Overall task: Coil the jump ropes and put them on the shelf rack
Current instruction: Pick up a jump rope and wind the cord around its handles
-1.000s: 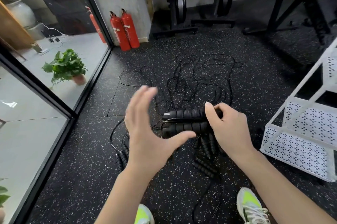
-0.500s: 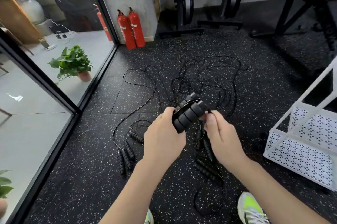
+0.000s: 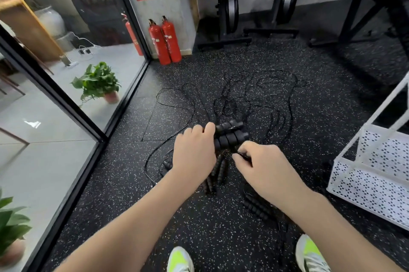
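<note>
My left hand [image 3: 194,150] grips two black ribbed jump rope handles [image 3: 230,136] side by side, above the floor. Just to their right, my right hand [image 3: 263,167] pinches the thin black cord near the handles. Several more black jump ropes [image 3: 265,99] lie tangled on the speckled rubber floor beyond my hands. Other ribbed handles [image 3: 218,169] lie on the floor below my hands, and another pair [image 3: 256,207] lies under my right forearm. The white perforated shelf rack [image 3: 371,183] stands at the right edge.
A glass wall with a black frame [image 3: 73,103] runs along the left, potted plants [image 3: 97,83] behind it. Two red fire extinguishers [image 3: 164,41] stand at the wall. Black gym stands [image 3: 225,12] line the back. My shoes [image 3: 309,254] are at the bottom.
My left hand closed round the paired handles and took them over. My right hand let go of the handles and moved to the cord beside them.
</note>
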A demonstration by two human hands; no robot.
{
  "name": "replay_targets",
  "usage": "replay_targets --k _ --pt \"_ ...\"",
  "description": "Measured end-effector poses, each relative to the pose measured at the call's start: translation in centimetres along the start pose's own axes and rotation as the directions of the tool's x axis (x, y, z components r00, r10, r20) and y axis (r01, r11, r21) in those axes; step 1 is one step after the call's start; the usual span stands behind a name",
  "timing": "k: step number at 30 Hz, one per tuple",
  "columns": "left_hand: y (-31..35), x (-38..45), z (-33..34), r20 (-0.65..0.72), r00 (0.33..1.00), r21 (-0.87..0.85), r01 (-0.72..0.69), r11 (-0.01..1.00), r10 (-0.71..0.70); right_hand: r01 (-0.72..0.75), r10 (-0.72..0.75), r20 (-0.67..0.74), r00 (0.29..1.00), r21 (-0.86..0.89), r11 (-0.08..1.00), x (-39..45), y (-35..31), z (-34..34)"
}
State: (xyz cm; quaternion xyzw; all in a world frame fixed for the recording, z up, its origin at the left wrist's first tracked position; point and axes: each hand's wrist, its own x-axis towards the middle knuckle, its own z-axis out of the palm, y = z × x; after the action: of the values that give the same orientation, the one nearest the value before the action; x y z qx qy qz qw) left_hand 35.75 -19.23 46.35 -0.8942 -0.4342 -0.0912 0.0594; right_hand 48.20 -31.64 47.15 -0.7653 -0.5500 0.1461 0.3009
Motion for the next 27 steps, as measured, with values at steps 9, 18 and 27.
replay_targets --k 9,18,27 --pt "-3.6 -1.7 1.3 -0.065 0.901 0.112 -0.422 0.900 0.430 0.091 -0.116 0.089 0.989 0.250 0.964 1.8 2.1 -3.9" --pt "-3.9 -1.3 -0.1 -0.198 0.794 0.043 -0.579 0.814 0.575 0.002 -0.071 0.073 0.995 0.688 0.726 3.6 5.4 -2.7" --pt "-2.4 -0.7 -0.8 -0.267 0.937 -0.064 -0.249 0.966 0.224 -0.220 0.027 0.294 0.956 0.649 0.729 0.0 2.0 2.8"
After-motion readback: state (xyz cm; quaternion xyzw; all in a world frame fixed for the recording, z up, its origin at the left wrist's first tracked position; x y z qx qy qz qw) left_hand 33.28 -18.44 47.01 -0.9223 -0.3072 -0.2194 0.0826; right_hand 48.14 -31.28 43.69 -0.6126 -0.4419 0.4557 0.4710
